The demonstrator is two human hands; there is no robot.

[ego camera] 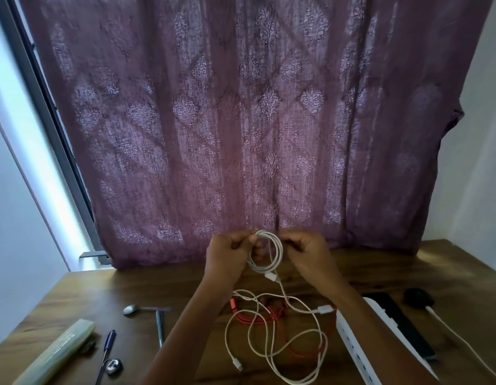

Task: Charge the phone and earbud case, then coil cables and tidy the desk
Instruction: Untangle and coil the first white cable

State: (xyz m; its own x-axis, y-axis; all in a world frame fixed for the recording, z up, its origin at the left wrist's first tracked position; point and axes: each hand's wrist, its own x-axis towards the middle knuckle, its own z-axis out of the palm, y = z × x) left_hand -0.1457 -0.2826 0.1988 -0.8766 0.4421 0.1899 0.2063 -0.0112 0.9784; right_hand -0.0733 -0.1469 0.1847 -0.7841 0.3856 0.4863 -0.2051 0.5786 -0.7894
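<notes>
L hand (227, 254): pinches coil top.
R hand (306, 250): grips coil's other side; hands close together.
White cable (280, 250): coiled, held above desk (130, 284) far edge; tail trails to desk mid.
Handling (est.): light, limp, springy; hold where loops cross.

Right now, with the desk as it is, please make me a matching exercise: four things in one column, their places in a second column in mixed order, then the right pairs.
1 white coil
2 orange cable
3 spoon
4 power strip

A on the left part of the desk
B on the right part of the desk
C held between the left hand and the right hand
D on the desk, among loose white cable

Pairs: 1-C, 2-D, 3-A, 4-B
</notes>
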